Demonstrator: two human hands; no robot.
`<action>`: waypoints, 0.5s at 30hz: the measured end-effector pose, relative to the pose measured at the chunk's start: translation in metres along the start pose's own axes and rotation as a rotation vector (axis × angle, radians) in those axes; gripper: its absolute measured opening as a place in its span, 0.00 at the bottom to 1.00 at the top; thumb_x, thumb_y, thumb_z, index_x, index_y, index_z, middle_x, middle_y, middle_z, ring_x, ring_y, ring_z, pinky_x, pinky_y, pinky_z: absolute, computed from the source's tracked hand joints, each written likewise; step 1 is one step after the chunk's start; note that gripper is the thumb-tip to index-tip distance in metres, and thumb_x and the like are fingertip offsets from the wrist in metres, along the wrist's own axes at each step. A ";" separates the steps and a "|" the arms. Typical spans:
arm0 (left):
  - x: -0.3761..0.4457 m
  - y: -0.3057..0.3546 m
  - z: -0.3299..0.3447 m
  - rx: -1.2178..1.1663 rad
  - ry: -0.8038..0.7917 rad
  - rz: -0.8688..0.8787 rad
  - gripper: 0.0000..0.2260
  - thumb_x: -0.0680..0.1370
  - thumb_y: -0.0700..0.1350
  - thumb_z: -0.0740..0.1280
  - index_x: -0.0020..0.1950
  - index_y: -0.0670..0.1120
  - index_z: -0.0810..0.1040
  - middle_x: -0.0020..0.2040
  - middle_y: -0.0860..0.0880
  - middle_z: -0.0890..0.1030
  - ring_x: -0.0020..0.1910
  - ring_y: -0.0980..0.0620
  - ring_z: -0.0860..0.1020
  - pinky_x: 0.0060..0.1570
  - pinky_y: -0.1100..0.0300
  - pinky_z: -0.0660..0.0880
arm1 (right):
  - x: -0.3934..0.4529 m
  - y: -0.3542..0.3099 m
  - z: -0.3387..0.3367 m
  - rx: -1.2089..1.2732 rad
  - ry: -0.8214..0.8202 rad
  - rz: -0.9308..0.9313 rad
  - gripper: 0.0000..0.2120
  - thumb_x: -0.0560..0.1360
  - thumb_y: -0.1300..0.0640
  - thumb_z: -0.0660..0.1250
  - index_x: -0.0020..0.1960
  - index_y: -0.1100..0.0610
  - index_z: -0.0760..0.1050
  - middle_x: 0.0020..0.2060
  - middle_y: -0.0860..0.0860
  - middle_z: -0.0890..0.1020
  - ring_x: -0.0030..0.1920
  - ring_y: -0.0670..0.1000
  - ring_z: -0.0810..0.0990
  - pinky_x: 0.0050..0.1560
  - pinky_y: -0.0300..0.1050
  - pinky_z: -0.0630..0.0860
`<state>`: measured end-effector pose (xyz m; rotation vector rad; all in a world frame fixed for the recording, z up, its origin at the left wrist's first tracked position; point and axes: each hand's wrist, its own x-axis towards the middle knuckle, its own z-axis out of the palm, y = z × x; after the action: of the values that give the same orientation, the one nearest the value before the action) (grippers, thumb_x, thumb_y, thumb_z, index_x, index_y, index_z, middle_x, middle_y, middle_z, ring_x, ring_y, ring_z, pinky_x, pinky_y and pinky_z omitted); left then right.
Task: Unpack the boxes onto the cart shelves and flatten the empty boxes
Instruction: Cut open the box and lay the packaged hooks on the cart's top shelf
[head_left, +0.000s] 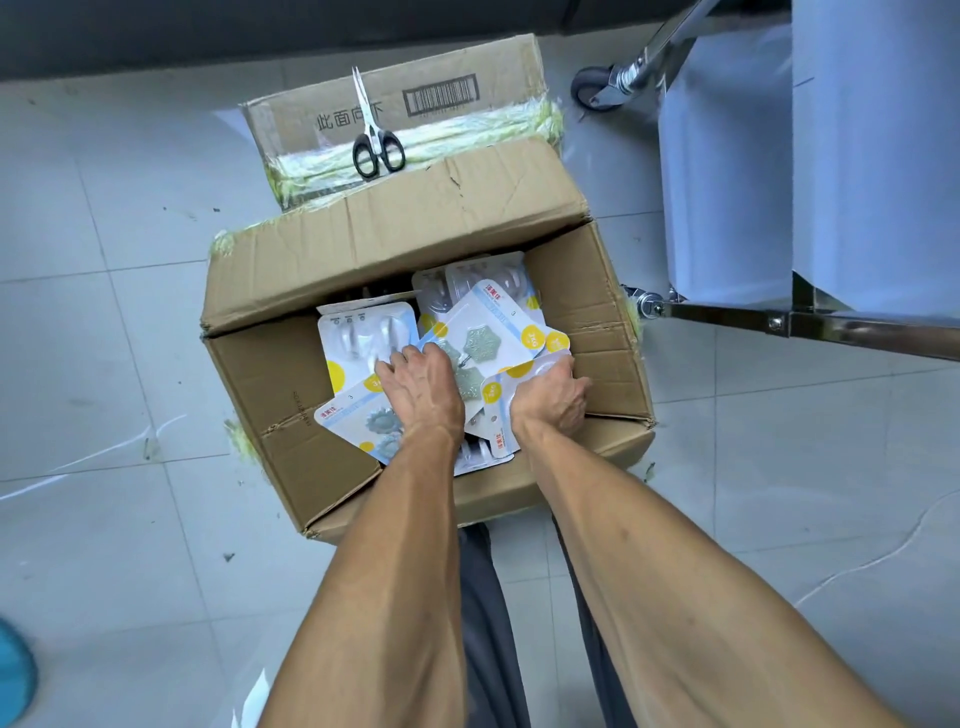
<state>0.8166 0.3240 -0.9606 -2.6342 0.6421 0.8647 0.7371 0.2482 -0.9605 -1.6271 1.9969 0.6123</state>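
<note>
The open cardboard box (571, 291) sits on the tiled floor (104, 312), full of blister-packed hooks (483, 332); the left hand (423, 392) lies flat on the packs, grip released; the right hand (553, 400) curls round one pack's edge; scissors (375, 136) rest on a taped box (467, 67) behind; the cart (810, 208) stands right.

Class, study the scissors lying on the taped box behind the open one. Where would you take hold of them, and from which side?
Grip the scissors by the black loop handles, coming from the near side, over the open box. They lie flat on the taped box with the closed blades pointing away from the person, so the handles are nearest and the point faces away from the hand.
</note>
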 end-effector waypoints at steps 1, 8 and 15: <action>-0.002 -0.001 0.000 0.023 -0.004 0.011 0.15 0.71 0.32 0.63 0.54 0.46 0.75 0.49 0.46 0.77 0.51 0.45 0.74 0.58 0.50 0.64 | 0.000 -0.001 0.000 0.030 -0.012 0.046 0.16 0.79 0.58 0.62 0.66 0.56 0.67 0.57 0.61 0.74 0.53 0.62 0.78 0.46 0.50 0.72; -0.007 -0.008 0.004 0.053 -0.030 -0.022 0.09 0.73 0.37 0.63 0.51 0.46 0.75 0.47 0.46 0.77 0.49 0.45 0.73 0.56 0.50 0.64 | 0.005 0.003 -0.002 0.268 -0.053 0.342 0.18 0.79 0.52 0.64 0.63 0.62 0.71 0.60 0.61 0.79 0.61 0.61 0.77 0.54 0.51 0.73; 0.000 0.004 0.004 -0.155 0.024 0.103 0.08 0.78 0.42 0.60 0.57 0.44 0.72 0.54 0.43 0.75 0.54 0.42 0.72 0.49 0.51 0.65 | 0.010 -0.006 -0.003 0.287 -0.024 0.298 0.14 0.79 0.53 0.62 0.60 0.59 0.75 0.59 0.59 0.80 0.61 0.60 0.76 0.55 0.50 0.72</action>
<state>0.8123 0.3220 -0.9638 -2.7735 0.7512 0.9485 0.7407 0.2378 -0.9650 -1.1609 2.2115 0.4212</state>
